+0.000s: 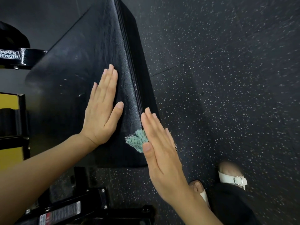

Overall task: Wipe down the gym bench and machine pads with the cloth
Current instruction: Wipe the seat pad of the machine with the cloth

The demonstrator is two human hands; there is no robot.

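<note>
— Two hands! What are they doing?
— Both are flat, with straight fingers. The left hand (pixel 102 111) rests on top of the big black shiny pad (pixel 78 65). The right hand (pixel 160 153) presses the small green bumpy cloth (pixel 138 141) against the pad's side edge, near its close end.
— Which step is it?
— Wiping the side, I think. Next, the right hand should likely slide the cloth along that edge, pushing firmly. Below lies the dark speckled rubber floor (pixel 227 78).

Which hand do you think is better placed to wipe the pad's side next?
Right: the right hand presses the cloth against the pad's side; the left hand lies bare on top.
</note>
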